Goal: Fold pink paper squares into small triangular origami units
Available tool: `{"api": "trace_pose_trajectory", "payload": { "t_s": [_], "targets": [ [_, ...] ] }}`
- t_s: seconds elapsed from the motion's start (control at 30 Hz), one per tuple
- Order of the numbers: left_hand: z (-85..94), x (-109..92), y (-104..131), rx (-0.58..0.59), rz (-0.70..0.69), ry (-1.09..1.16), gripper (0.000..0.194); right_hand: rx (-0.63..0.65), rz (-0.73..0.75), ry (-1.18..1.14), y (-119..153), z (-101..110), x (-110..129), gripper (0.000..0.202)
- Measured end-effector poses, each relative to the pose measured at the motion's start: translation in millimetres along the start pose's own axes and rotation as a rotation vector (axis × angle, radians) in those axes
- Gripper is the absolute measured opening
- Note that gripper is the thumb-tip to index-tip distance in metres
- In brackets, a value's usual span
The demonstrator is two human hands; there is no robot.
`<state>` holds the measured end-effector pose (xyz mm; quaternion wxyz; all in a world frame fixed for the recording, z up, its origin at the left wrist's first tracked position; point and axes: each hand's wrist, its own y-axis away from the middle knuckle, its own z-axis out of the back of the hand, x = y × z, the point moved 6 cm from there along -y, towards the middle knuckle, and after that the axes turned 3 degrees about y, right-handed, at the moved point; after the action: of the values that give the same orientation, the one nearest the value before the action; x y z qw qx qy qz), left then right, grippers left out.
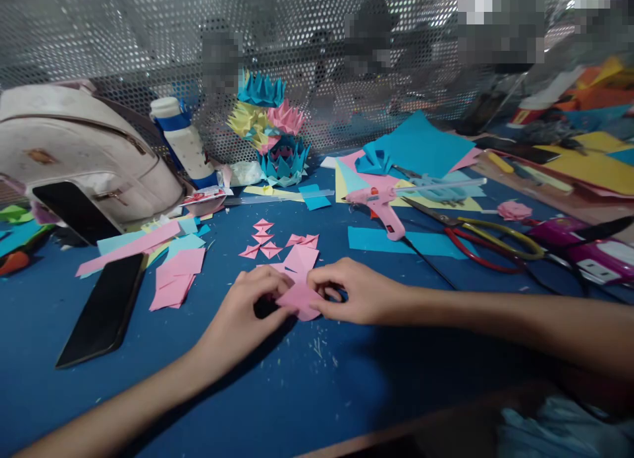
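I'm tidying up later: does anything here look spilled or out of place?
Pale flecks dot the table on the near side of the held pink paper, like stray scraps or marks. No spill visible.

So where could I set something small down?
Mostly bare tabletop lies between the left forearm and right forearm, nearer the front than tiny scraps, and between the flat phone and left forearm. Beyond the held pink paper, folded pieces, glue gun and scissors crowd it.

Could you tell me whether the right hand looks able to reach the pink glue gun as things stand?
Probably yes: the pink glue gun lies just beyond the right hand, handle nearest, with only a flat blue paper strip between, though the hand's grip on the pink paper would need releasing.
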<state>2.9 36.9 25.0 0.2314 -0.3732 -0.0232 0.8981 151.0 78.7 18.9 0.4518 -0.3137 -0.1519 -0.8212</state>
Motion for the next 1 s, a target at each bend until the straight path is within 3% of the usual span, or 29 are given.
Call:
{"api": "trace_pose_trajectory", "payload": {
  "t_s": [0.17,0.37,0.53,0.7,0.83,1.0],
  "targets": [
    [1.3,-1,-3,-0.001,0.054,0.053,0.013,-0.013,0.049,0.135,0,-2,4,0.013],
    [-0.3,0,0,-0.011,-0.001,-0.062,0.008,-0.072,0.116,0.279,-1,-1,2,0.012],
    [-0.1,-6,3,-0.033,-0.161,-0.209,0.005,-0.133,0.362,0.43,4,0,7,0.021],
    [-3.1,-16,18,-0.071,-0.392,-0.368,0.024,-0.142,0.649,0.519,15,-3,14,0.027],
    [-2.5,-22,28,-0.088,-0.541,-0.444,0.034,-0.171,0.639,0.552,17,-4,12,0.028],
    [-4.3,-21,33,-0.056,-0.574,-0.331,0.033,-0.153,0.686,0.511,18,-3,11,0.029]
  ]
}}
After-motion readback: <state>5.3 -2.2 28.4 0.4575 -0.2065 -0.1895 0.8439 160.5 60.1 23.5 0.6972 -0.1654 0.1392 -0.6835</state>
